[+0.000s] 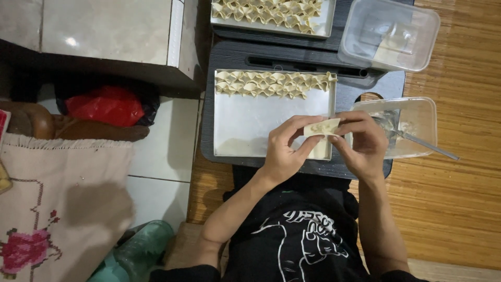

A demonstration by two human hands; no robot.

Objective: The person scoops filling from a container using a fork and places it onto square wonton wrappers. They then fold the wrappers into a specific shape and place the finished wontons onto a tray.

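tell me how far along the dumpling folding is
Done: the far tray looks full of folded dumplings, and the near tray holds about two rows along its top edge. In hand: left hand and right hand pinch one wrapper. Left: most of the near tray is bare.
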